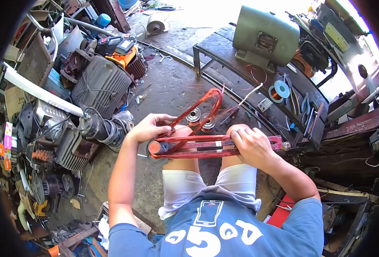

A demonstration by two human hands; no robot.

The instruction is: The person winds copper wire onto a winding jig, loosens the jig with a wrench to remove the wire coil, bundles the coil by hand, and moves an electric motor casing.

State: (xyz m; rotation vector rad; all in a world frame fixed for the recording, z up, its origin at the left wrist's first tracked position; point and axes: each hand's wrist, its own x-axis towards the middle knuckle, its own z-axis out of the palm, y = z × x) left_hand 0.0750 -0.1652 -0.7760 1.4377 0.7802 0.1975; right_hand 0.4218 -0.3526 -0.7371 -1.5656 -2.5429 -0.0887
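Observation:
A long winding frame (218, 144) lies across above the knees, with red wire stretched lengthwise around it and a round peg (155, 147) at its left end. My left hand (154, 127) pinches a bundle of red wire near that end. From there a loose loop of red wire (213, 97) rises beyond the frame. My right hand (253, 145) is wrapped over the right part of the frame and its wire. Two round metal cans (193, 115) stand on the floor just beyond the frame.
Motor housings (99, 83) and scrap crowd the left side. At the upper right, a green motor (266, 36) sits on a metal bench (215, 40). A wire spool (279, 91) and hand tools lie on the bench's lower right part. A red object (282, 210) is beside the right elbow.

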